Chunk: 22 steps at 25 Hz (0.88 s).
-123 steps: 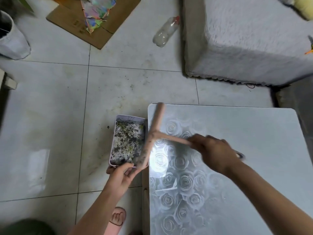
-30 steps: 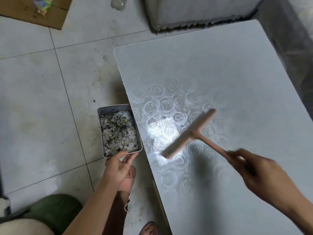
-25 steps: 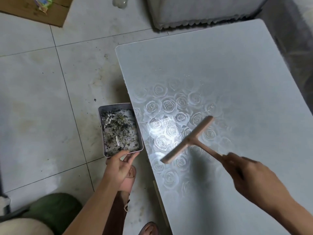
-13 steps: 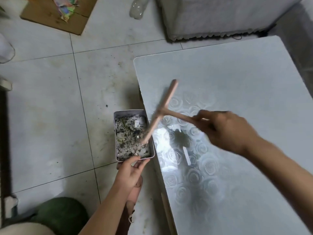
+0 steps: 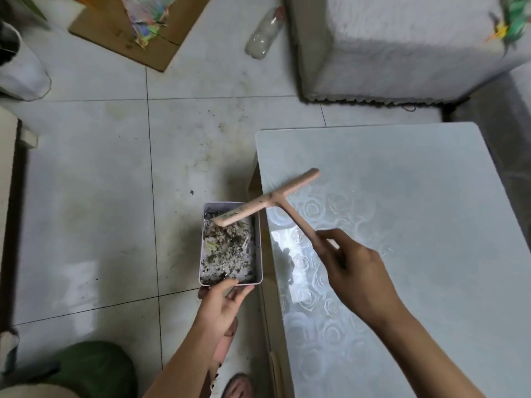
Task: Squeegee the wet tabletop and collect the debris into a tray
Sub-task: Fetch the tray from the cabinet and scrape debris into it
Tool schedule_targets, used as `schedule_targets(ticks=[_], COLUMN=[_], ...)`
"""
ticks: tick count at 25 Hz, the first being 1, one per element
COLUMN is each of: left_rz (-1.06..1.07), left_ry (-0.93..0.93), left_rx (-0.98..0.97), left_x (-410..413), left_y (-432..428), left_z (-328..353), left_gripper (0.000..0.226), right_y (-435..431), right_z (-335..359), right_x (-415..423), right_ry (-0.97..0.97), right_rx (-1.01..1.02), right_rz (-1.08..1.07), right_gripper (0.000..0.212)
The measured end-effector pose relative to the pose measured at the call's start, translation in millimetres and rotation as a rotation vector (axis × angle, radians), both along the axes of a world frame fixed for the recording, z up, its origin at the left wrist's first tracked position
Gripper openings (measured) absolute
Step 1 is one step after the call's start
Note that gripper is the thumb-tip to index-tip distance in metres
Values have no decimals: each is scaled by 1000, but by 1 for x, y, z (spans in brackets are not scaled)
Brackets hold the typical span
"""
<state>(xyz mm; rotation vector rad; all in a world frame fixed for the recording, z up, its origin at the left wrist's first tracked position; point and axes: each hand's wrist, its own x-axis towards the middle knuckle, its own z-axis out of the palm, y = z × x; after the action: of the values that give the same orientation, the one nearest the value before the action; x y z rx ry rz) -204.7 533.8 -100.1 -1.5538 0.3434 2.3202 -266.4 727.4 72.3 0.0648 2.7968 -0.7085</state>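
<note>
Holds tray in left hand off the left edge of the tabletop, just beside that edge and over the tiled floor. Pinches the tray's near short rim, thumb on top, fingers beneath. Cannot tell whether the tray wall touches the table edge. Logs wet debris over most of the tray bottom: grey-white grit, dark specks, a few green bits.

Grips squeegee with right hand, fingers curled round the near end of the handle, above the left part of the tabletop. Aims the handle toward the far left. Sets the pink blade slantwise across the left edge: left end over the far end of the tray, above the debris; right end over the tabletop, toward the far left corner. Cannot tell whether the blade touches tray or table. Notes dark specks stuck along the blade's left half.

Notes a glossy rose pattern and a bright glare patch along the tabletop's left edge, beside the handle.

Also logged on the floor, beyond the far edge: white fleecy covered block; clear bottle on its side; cardboard sheet bearing a crumpled iridescent wrapper. Below the left forearm: sandalled foot. At lower left: green cloth.
</note>
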Motion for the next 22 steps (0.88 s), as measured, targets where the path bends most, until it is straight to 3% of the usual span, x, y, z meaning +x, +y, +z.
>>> schedule_targets(ticks=[9, 18, 22], left_rz=[65, 93, 119], left_ry=[37, 72, 48], left_rx=[-106, -437, -534], left_x=[14, 103, 164], left_y=[-88, -253, -322], left_z=[86, 183, 209], left_gripper=[23, 4, 16], right_y=[-35, -160, -237], right_z=[56, 118, 133], right_x=[27, 41, 66], right_ry=[-113, -110, -172], right_rx=[-145, -307, -343], right_rz=[-45, 283, 407], right_gripper=[17, 12, 20])
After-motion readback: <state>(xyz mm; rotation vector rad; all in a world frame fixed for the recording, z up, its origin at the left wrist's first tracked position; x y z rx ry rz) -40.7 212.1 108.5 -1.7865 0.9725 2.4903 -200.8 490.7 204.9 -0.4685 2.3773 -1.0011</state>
